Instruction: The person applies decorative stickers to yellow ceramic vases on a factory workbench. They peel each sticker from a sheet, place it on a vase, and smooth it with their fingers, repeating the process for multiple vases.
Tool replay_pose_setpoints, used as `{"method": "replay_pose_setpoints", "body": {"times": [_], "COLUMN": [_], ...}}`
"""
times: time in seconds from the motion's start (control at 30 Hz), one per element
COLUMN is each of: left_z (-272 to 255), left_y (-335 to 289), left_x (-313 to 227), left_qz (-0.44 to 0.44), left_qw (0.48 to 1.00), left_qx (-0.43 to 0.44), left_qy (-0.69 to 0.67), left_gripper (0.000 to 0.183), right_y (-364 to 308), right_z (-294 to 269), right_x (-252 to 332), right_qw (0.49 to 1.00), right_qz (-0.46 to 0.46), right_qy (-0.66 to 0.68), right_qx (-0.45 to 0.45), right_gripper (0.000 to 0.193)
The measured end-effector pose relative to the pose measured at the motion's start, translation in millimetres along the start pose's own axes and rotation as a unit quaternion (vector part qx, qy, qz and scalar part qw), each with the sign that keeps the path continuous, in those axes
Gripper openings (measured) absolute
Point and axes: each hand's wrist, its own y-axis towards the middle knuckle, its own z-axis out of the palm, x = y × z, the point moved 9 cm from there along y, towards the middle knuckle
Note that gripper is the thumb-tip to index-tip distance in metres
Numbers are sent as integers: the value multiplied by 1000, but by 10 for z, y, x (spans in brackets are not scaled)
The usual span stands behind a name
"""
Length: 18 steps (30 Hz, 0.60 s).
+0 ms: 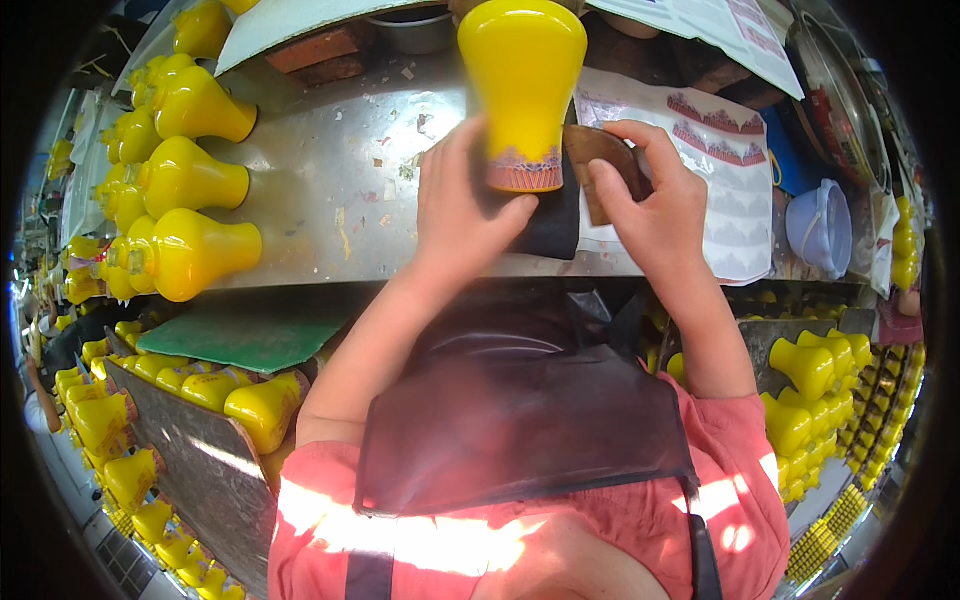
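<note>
Yellow vase (522, 80) sits at twelve o'clock, neck end toward me, resting on the metal workbench (330, 170). A patterned pink band (524, 172) wraps its rim. My left hand (462, 205) grips that rim from nine o'clock, thumb pressed under it against a dark cloth (552, 225). My right hand (655, 205) is at three o'clock, fingers closed on a brown scraper pad (598, 150) touching the band. Decal sheets (735, 190) lie just beyond at three. More yellow vases (190, 180) lie on their sides at nine o'clock. Others fill racks (815, 400) at four.
</note>
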Motion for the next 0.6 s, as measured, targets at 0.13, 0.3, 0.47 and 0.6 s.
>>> {"method": "replay_pose_setpoints", "body": {"times": [0.13, 0.3, 0.47, 0.6], "left_z": [14, -61, -44, 11], "left_y": [61, 131, 78, 100], "left_x": [-300, -248, -93, 80], "left_qz": [102, 113, 91, 2], "left_qw": [984, 991, 996, 990], "left_qx": [-33, -32, 0, 58], "left_qy": [144, 70, 24, -132], "left_gripper": [79, 81, 84, 85], "right_y": [-84, -66, -94, 22], "right_z": [312, 94, 193, 80], "right_x": [-64, -161, -62, 31], "right_qw": [990, 998, 998, 999], "right_qz": [37, 18, -23, -29], "right_qy": [56, 62, 58, -1], "right_qx": [123, -12, 33, -15], "right_gripper": [28, 28, 24, 22]}}
